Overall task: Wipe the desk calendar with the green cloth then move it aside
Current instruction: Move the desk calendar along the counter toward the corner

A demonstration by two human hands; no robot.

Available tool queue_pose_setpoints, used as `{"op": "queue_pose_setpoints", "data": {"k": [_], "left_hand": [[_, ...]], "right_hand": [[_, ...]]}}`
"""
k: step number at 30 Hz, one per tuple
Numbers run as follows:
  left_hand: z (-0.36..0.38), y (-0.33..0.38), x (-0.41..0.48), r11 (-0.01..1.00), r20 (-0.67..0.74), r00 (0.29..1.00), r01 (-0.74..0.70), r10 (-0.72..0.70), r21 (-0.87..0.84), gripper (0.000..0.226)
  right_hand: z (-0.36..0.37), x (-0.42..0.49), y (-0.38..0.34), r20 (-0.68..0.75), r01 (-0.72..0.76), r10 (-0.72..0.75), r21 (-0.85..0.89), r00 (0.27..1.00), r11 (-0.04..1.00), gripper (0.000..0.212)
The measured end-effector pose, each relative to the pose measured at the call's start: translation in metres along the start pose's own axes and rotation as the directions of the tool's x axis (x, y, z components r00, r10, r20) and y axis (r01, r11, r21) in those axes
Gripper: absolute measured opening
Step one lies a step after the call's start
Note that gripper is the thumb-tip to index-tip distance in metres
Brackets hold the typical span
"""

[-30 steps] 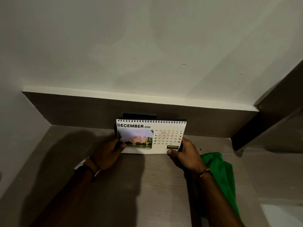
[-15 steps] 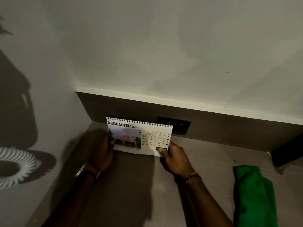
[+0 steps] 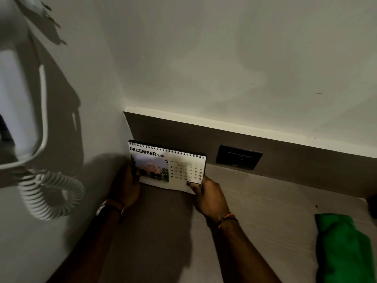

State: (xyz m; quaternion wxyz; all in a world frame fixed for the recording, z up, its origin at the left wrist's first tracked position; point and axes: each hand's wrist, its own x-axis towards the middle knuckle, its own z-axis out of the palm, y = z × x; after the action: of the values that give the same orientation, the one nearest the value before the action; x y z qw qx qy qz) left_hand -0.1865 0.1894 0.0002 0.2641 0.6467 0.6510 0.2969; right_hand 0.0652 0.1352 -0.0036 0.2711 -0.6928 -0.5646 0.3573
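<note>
Desk calendar point(image 3: 167, 167), both-hands grip

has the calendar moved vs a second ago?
Yes. The desk calendar, held by the left hand and right hand, went left: it covered the black wall socket, now sits by the corner.

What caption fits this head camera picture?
Both hands hold the desk calendar near the corner; green cloth lies aside.

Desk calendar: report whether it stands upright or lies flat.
Upright. The desk calendar shows its December page facing the camera, spiral binding on top, with the left hand and right hand gripping its lower corners.
</note>
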Motion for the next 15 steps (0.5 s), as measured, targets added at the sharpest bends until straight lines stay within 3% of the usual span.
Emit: {"op": "queue_pose_setpoints", "data": {"k": [4,15], "left_hand": [[0.0044,0.0039,-0.0037,0.999,0.02,0.999,-0.032,0.031,0.04,0.054],[0.009,-0.0045,0.0004,0.997,0.016,1.0,-0.012,0.011,0.078,0.056]], "right_hand": [[-0.0044,-0.0009,0.0036,-0.06,0.012,-0.011,0.012,0.998,1.0,0.034],[0.001,0.0023,0.0087,-0.028,-0.041,0.042,0.052,0.999,0.998,0.031]]}}
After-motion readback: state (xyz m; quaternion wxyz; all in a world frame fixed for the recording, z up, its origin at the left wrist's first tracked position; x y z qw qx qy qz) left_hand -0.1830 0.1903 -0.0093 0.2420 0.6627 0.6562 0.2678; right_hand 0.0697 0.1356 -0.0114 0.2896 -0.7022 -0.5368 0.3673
